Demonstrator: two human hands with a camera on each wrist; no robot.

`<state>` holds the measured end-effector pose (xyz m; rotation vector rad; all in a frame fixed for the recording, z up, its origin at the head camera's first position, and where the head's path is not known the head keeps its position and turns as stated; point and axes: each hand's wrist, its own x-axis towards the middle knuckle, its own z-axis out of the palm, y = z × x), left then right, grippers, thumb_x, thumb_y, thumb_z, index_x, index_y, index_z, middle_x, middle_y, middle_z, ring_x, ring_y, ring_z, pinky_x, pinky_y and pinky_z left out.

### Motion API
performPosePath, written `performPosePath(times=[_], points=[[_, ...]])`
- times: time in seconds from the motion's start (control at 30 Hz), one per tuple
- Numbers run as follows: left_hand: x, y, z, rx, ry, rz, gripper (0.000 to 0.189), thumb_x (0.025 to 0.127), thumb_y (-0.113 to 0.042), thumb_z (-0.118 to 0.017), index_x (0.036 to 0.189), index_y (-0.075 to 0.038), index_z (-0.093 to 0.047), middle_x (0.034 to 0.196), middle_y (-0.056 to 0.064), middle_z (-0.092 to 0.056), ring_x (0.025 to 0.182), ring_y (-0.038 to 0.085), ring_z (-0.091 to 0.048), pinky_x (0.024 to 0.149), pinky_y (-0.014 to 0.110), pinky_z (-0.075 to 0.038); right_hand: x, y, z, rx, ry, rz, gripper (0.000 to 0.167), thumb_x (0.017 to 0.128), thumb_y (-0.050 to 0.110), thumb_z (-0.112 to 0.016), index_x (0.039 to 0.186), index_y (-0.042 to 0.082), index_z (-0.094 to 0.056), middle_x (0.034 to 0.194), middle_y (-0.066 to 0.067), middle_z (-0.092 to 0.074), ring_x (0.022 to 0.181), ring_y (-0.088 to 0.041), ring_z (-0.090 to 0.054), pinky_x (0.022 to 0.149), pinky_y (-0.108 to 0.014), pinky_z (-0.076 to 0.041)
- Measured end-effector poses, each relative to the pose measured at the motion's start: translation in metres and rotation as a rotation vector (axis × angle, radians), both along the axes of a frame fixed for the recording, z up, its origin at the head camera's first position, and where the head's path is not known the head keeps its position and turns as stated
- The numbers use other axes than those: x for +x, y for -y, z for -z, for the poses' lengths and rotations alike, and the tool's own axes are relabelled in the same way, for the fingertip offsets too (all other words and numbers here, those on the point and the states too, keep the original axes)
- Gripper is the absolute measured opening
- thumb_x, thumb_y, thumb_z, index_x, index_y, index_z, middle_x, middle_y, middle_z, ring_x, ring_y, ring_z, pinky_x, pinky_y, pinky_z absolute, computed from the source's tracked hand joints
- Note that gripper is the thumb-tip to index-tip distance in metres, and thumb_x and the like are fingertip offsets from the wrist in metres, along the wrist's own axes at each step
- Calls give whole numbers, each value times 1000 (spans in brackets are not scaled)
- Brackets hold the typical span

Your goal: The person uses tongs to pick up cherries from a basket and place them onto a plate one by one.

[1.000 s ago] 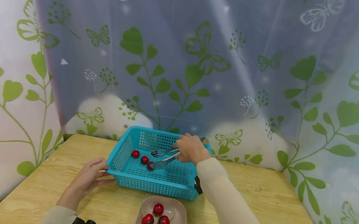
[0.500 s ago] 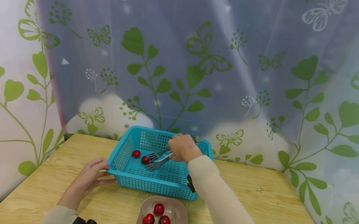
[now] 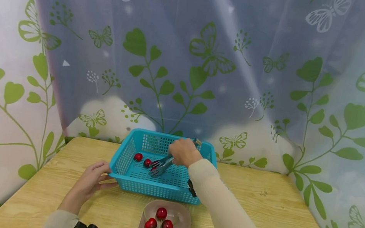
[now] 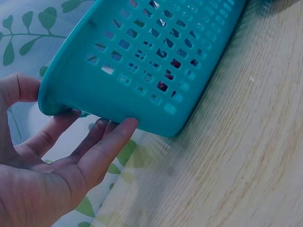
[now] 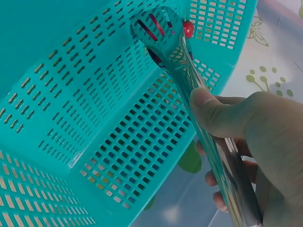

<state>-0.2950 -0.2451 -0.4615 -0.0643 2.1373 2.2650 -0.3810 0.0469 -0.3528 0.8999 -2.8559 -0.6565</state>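
My right hand (image 3: 185, 152) grips metal tongs (image 5: 189, 90), which reach down into a blue perforated plastic basket (image 3: 157, 190). The slotted tong heads overlap a cherry (image 3: 153, 169); red shows through their slots in the right wrist view, and the rest of that fruit is mostly hidden. Left of the tongs, two more cherries lie on the basket floor, one cherry (image 3: 147, 163) close to the tips and another cherry (image 3: 138, 157) farther left. My left hand (image 4: 61, 161) holds the basket's near left corner, its fingers at and under the rim.
A pinkish square bowl (image 3: 187, 223) holding several stemmed cherries (image 3: 167, 226) stands in front of the basket. Both rest on a wood-grain table (image 3: 253, 209). A printed curtain (image 3: 177, 51) with leaves and butterflies hangs behind the basket.
My right hand with the tongs has moved left and slightly down, and the tong heads have drawn closer together around a cherry. My left hand stays at the basket corner.
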Motion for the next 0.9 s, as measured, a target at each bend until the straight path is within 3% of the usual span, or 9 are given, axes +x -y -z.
performPosePath(times=[0.27,0.43,0.67,0.9], points=[[1,0,-2,-6,1,-6,13,102,-13,-51,96,-5,-59,117,12,-59,99,22,-69,96,55,-62,2,-9,-5,-79,34,2,34,97,34,-71,131,33,-71,137,7,-67,128,-19,-62,92,-35,-62],[2,0,-1,-3,1,-5,13,102,-13,-51,96,-6,-59,116,11,-59,100,23,-69,96,54,-63,5,-19,-6,-140,57,-28,35,97,32,-72,132,31,-70,137,5,-68,127,-21,-61,97,-39,-61],[2,0,0,-9,-3,-7,13,102,-13,-51,96,-5,-59,120,13,-57,102,24,-68,96,54,-63,10,-27,-14,-188,23,-51,39,98,36,-70,136,32,-68,135,1,-67,123,-23,-61,94,-39,-61],[1,0,-1,-2,5,-3,12,102,-13,-51,95,-7,-58,118,13,-56,99,22,-68,96,55,-62,20,-35,-24,-257,63,-50,42,99,37,-67,141,30,-64,135,-5,-63,122,-27,-59,92,-43,-60]])
